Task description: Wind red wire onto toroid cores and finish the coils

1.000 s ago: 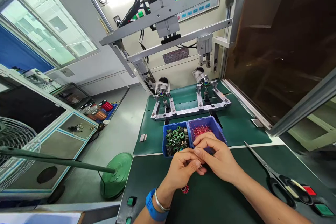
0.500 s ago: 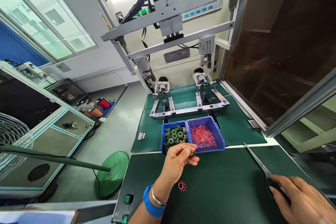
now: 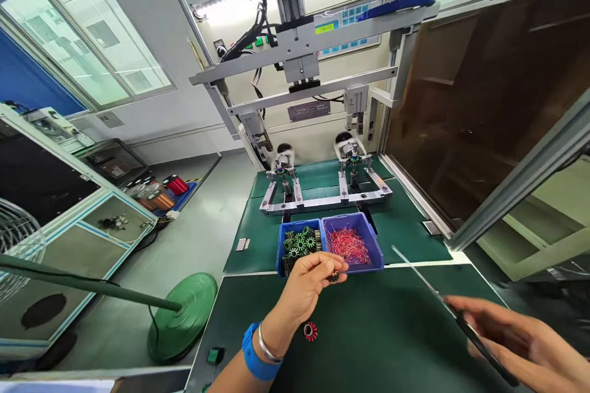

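Note:
My left hand pinches a small wound stator core between thumb and fingers, just in front of the two bins. Fingers cover most of that core. On the green mat below it lies another stator, ring-shaped with red windings. At the right, my right hand is closed on a pair of scissors, held on edge above the mat with the blades pointing to the far left. A blue bin holds several green stator cores. Beside it, a purple-blue bin contains red wire scraps.
Behind the bins stands a winding machine with a metal fixture frame and two spindle heads. A brown panel borders the right side. A green round fan base is on the floor at left. A green switch sits at the mat's left edge.
My right hand has lifted the scissors off the mat and turned them on edge, moving them left. My left hand keeps its pinch on the stator core. The camera view has tilted up slightly.

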A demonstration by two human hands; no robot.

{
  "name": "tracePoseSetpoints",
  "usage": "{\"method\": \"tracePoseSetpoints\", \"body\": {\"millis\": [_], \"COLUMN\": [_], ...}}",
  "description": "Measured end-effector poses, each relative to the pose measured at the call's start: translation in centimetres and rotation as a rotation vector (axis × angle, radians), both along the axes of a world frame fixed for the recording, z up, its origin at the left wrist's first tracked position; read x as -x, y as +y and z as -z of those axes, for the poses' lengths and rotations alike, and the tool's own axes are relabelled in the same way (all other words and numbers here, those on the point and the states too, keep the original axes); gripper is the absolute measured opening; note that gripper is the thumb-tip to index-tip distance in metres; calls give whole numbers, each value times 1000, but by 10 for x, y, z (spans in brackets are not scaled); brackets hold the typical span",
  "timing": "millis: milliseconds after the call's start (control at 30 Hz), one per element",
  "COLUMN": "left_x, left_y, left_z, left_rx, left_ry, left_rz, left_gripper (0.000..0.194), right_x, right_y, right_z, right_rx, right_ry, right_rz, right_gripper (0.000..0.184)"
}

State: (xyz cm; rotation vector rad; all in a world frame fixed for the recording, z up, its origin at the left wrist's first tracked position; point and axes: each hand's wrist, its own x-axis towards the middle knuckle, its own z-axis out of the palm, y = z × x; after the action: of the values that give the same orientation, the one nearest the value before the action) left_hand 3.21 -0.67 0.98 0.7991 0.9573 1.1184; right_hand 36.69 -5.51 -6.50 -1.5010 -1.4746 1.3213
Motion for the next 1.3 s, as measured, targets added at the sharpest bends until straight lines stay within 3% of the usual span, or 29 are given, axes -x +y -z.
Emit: {"method": "tracePoseSetpoints", "body": {"millis": [133, 233, 467, 700, 833, 1067, 1200, 1300], "left_x": [-11, -19, -26, -27, -27, -26, -3, 37], "left_y": [6, 11, 25, 35, 36, 34, 10, -18], "left_z": [-5, -4, 1, 7, 8, 5, -6, -8], "left_rx": [36, 107, 175, 206, 231, 275, 200, -43], "left_ry": [-5, -10, -5, 15, 31, 75, 172, 361], "left_rz": [69, 116, 130, 149, 165, 221, 222, 135], "left_gripper": [25, 21, 18, 12, 10, 17, 22, 25], "right_x": [50, 76, 88, 89, 88, 85, 70, 50], "right_y": [37, 63, 86, 86, 84, 85, 65, 40], "right_z": [-58, -72, -64, -70, -66, -64, -65, -43], "right_rx": [110, 114, 125, 160, 177, 282, 241, 140], "right_ry": [95, 169, 236, 166, 168, 145, 110, 65], "right_rz": [-274, -388, -418, -386, -390, -423, -370, -177], "right_gripper": [38, 35, 41, 38, 39, 42, 41, 54]}}
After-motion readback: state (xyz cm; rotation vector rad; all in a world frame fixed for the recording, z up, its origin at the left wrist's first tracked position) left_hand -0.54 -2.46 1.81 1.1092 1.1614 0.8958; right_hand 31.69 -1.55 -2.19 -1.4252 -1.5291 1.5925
